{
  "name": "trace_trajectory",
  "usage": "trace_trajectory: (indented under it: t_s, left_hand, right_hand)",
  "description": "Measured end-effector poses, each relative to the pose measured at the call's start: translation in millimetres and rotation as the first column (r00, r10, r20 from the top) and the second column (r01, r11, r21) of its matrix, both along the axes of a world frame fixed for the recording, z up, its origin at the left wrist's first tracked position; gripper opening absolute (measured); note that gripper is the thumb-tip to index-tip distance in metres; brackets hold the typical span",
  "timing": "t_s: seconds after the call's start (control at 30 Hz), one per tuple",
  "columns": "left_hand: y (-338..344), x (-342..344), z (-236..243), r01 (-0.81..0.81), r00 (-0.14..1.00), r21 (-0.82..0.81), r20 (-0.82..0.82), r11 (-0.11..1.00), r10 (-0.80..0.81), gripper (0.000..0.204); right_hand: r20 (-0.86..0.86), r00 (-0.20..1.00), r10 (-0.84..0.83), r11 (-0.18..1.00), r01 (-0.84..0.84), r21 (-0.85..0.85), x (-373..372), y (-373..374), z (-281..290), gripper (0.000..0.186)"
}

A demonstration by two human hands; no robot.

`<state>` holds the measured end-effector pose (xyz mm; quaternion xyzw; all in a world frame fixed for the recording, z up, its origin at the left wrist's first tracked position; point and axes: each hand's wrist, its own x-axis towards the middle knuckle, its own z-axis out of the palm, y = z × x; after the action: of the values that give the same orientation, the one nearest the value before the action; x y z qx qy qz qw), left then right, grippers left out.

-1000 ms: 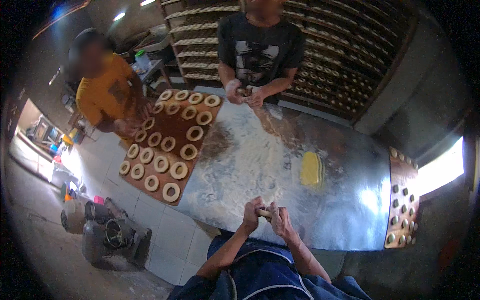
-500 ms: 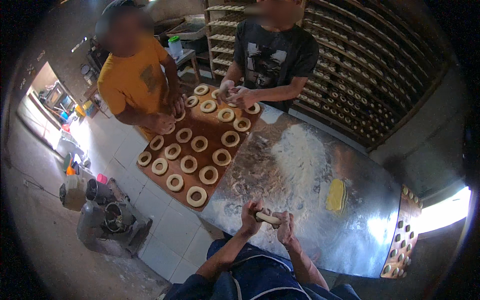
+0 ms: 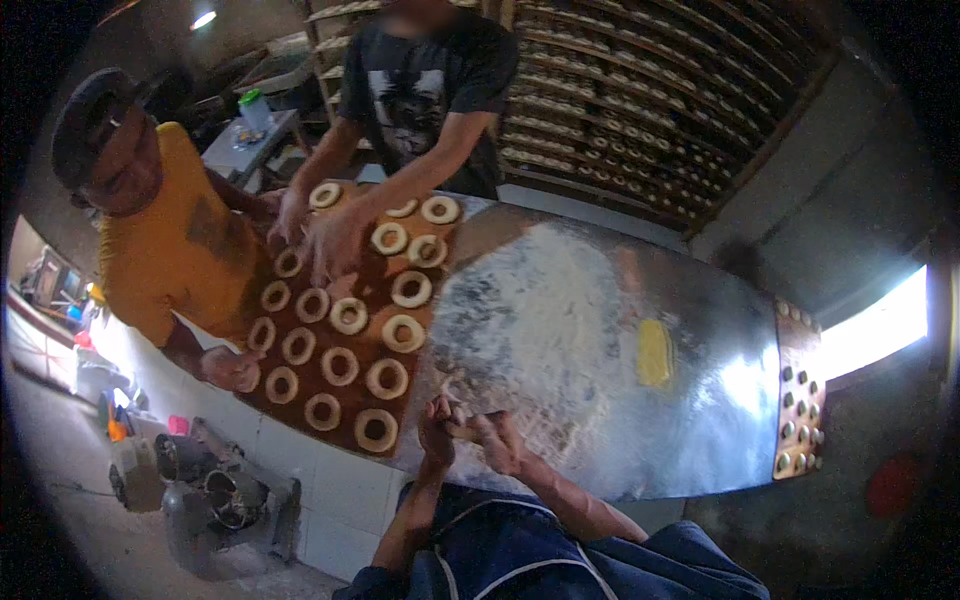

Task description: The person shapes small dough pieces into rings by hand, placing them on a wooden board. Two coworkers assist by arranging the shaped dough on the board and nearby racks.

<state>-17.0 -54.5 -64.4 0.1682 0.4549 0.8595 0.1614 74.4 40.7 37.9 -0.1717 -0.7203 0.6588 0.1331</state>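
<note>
Close to my body, over the near edge of the metal table (image 3: pixel 700 440), both hands hold one pale piece of dough (image 3: pixel 462 431). My left hand (image 3: pixel 437 432) is closed around its left end, fingers curled upward. At the other end my right hand (image 3: pixel 500 442) grips it, somewhat smeared by motion. Fingers cover much of the dough, so its full shape is hidden. Just left of my hands lies a brown board (image 3: pixel 350 400) carrying rows of dough rings (image 3: pixel 376 430).
A co-worker in a dark shirt reaches both hands (image 3: pixel 325 240) over the board; another in orange rests a hand (image 3: pixel 232 369) by its left edge. Flour (image 3: pixel 550 300) and a yellow slab (image 3: pixel 655 352) lie on the table. Beyond stands a rack (image 3: pixel 620 110); a machine (image 3: pixel 225 500) stands lower left.
The view has swung, shifting the scene leftward. My hands still hold the dough. The dark-shirted co-worker's hands, earlier together, now reach down over the board. The orange-shirted co-worker's hands have moved apart.
</note>
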Motion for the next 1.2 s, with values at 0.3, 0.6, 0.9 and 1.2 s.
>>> trace_trajectory:
  t_s: [0.3, 0.6, 0.9, 1.2]
  left_hand:
    - [-14.8, -46.6, 58.9, 0.132, 0.981, -0.160, 0.161, 0.978, -0.107, 0.033]
    - [-28.6, -206.5, 101.1, -0.012, 0.995, -0.087, 0.102, 0.996, 0.021, 0.033]
    - [-31.0, -270.2, 87.0, -0.481, 0.869, -0.791, -0.488, 0.378, 0.083, 0.030]
    - [-326.1, 25.9, -29.7, -0.077, 0.924, -0.987, -0.016, 0.144, 0.383, 0.072]
  right_hand:
    - [-0.105, 0.992, 0.067, 0.985, -0.049, 0.166, -49.6, 0.8, -70.0, 0.041]
    - [-0.116, 0.949, 0.293, 0.943, -0.267, 0.197, -175.4, 27.2, 112.1, 0.034]
    - [-0.068, 0.989, -0.129, 0.873, 0.145, 0.466, -216.7, 65.3, -16.5, 0.047]
    - [0.610, 0.744, -0.273, 0.934, 0.357, -0.018, 169.4, 16.4, -44.8, 0.031]
